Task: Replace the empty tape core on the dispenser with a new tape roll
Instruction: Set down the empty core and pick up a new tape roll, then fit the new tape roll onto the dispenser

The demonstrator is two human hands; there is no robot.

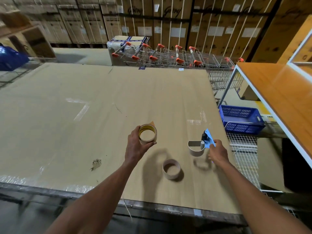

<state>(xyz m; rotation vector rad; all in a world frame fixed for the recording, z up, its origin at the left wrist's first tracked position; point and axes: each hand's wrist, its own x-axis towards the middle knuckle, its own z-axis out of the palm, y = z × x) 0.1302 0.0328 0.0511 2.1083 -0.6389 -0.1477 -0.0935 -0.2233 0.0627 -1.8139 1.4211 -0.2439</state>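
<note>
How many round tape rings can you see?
3. One tape roll is in the left hand. One empty core lies on the cardboard table. One ring sits on the dispenser in the right hand.

Stacked cartons line the back wall behind nested trolleys; cardboard-covered table in front.

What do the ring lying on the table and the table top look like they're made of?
The ring looks like matte brown cardboard: plain, thin-walled, no tape left on it. The table top seems to be corrugated cardboard sheet, dull tan, with faint ribbing, a torn patch and glossy clear tape strips.
</note>
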